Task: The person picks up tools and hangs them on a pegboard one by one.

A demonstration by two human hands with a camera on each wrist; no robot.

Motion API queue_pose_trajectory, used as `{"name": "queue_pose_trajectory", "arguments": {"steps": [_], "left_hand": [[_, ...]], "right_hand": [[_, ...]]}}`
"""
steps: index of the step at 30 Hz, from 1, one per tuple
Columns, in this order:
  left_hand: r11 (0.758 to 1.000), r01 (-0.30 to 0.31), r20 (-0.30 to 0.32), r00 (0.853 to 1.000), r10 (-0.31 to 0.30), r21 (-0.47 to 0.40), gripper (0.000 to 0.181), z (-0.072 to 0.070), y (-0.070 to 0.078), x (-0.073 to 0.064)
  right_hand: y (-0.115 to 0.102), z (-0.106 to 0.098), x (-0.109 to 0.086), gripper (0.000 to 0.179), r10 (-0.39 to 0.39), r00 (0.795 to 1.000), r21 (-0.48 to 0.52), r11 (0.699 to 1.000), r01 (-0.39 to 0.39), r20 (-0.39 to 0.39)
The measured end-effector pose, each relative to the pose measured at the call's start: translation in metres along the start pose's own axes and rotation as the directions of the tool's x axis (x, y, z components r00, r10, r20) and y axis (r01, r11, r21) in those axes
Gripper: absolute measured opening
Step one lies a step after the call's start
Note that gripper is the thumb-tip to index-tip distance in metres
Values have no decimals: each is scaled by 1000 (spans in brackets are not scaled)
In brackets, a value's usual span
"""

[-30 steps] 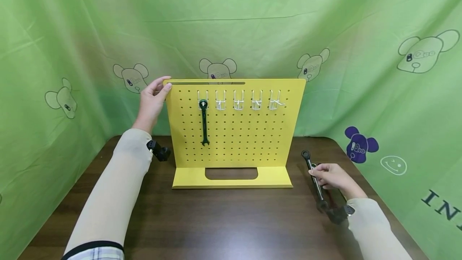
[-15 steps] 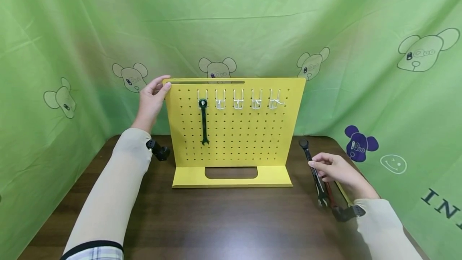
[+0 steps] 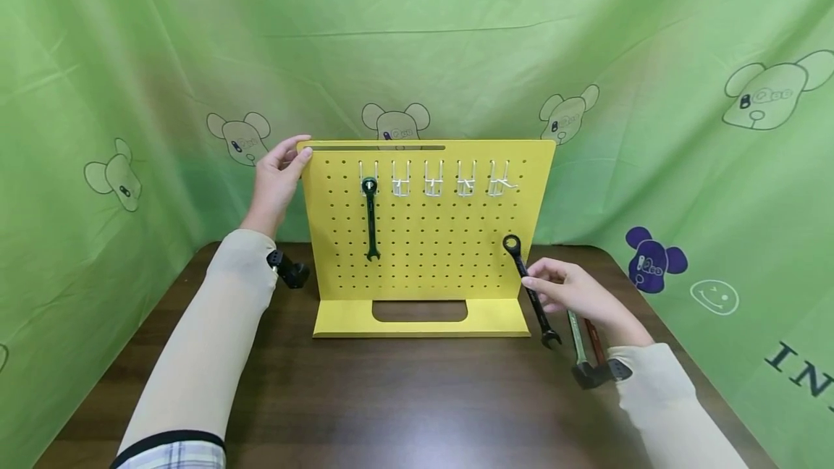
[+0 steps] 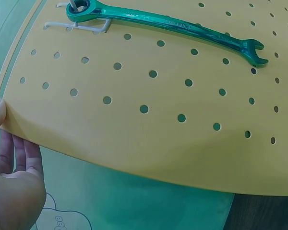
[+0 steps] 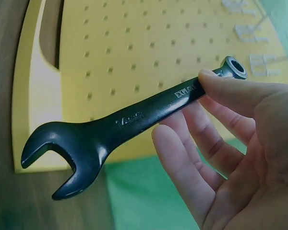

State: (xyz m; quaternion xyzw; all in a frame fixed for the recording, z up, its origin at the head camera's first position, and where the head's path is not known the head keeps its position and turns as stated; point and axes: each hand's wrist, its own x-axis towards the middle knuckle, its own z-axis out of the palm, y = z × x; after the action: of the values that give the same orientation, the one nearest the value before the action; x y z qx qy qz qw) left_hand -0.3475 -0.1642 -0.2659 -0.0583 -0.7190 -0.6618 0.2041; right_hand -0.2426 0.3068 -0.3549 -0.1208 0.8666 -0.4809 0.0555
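My left hand (image 3: 274, 183) grips the top left corner of a yellow pegboard (image 3: 423, 244), thumb in front and fingers behind. Near that side a green combination wrench (image 4: 177, 25) hangs by its ring end from a white hook. My right hand (image 3: 576, 294) pinches a black combination wrench (image 5: 149, 111) between thumb and fingers, close to its ring end as the right wrist view shows. The head view has this wrench tilted, ring end up, overlapping the board's lower right edge. Several bare white hooks (image 3: 433, 183) line the board's upper part, to the right of the hung wrench.
On the dark wooden table (image 3: 404, 396), a light green tool shaft (image 3: 576, 337) and a red one (image 3: 594, 341) lie right of the board, partly hidden by my right wrist. The board's yellow base (image 3: 495, 318) sits on the table. Green printed cloth (image 3: 417, 35) hangs behind.
My right hand has lifted the black wrench from the table's right side and carried it left and up to the board's right edge. My left hand stays on the corner.
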Motion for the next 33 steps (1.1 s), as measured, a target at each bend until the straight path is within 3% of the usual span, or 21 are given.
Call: {"name": "queue_pose_trajectory", "arguments": {"steps": [18,25,33], "left_hand": [[1000,13,-2,1000,-13,0,35,1,2,-1],[1000,13,1,1000,-13,-6,36,1,2,-1],[1000,14,3,1000,-14,-6,38,0,2,-1]], "right_hand": [[-75,68,52,21,-198,979,59,979,195,40],[-101,89,64,25,-214,976,91,974,209,42],[-116,102,79,23,-209,978,144,968,204,17]]}}
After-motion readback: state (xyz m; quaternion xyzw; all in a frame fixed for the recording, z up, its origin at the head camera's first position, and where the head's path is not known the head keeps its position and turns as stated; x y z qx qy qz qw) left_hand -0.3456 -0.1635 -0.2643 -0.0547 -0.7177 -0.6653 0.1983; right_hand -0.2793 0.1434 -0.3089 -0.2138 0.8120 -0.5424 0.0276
